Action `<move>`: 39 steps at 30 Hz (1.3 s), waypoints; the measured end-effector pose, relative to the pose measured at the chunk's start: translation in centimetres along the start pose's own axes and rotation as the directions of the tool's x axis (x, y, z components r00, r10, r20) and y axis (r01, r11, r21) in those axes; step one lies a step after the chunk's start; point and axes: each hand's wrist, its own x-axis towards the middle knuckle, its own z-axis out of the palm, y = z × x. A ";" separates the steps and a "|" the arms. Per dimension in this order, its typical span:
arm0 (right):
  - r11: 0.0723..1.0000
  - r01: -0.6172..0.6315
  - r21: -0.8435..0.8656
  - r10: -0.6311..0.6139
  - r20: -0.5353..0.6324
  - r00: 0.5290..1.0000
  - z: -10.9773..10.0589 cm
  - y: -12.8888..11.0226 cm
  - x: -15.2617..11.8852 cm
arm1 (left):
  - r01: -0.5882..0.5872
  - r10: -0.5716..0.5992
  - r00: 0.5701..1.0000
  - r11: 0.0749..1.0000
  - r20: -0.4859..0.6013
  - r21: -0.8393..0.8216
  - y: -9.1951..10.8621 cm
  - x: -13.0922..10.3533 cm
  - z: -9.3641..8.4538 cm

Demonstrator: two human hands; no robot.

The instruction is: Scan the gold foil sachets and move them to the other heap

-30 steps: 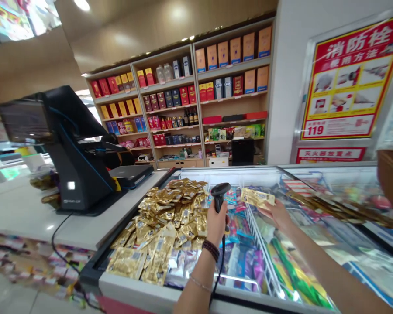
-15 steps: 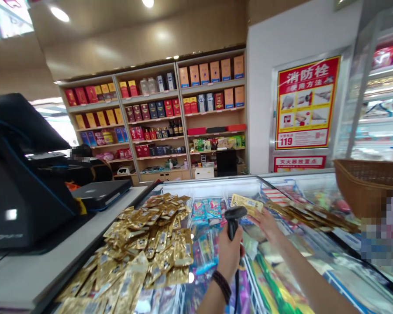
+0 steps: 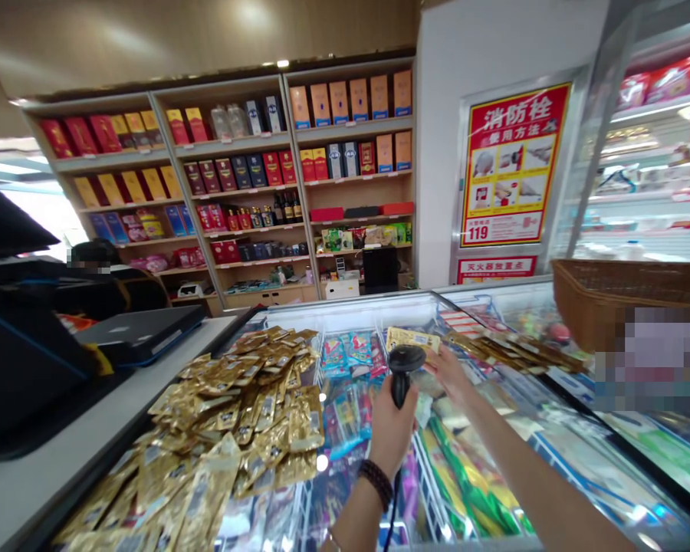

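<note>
My left hand, with a dark beaded bracelet on the wrist, is wrapped round the handle of a black handheld scanner. A cable hangs down from the scanner. Just beyond it, my right hand holds a flat gold packet by its right end. The scanner head covers part of the packet's near edge. A large heap of gold packets lies on the glass to the left of my hands. Farther right, a smaller row of gold packets lies on the glass.
Under the glass of the freezer are coloured packs. A wicker basket stands at the right. On the left counter are a black flat box and a dark terminal. A person's dark head shows behind. Stocked shelves line the wall.
The view has shifted, so the shelves, heap and basket appear farther left. The scanner is still in my left hand and the packet in my right, both close together.
</note>
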 end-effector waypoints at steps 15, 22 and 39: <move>1.000 0.011 0.024 -0.010 -0.013 1.000 0.1 -0.1 -0.3 | -0.014 0.014 1.000 1.000 -0.013 -0.022 0.1 -0.2 -0.4; 0.997 0.034 0.070 -0.033 -0.017 0.999 0.3 0.1 -0.5 | -0.017 0.016 0.999 1.000 -0.029 -0.007 -0.3 0.4 -0.7; 0.988 0.151 -0.036 -0.146 -0.538 0.830 -13.8 -7.7 1.1 | -0.014 0.004 0.994 0.996 -0.110 -0.088 3.4 2.2 1.2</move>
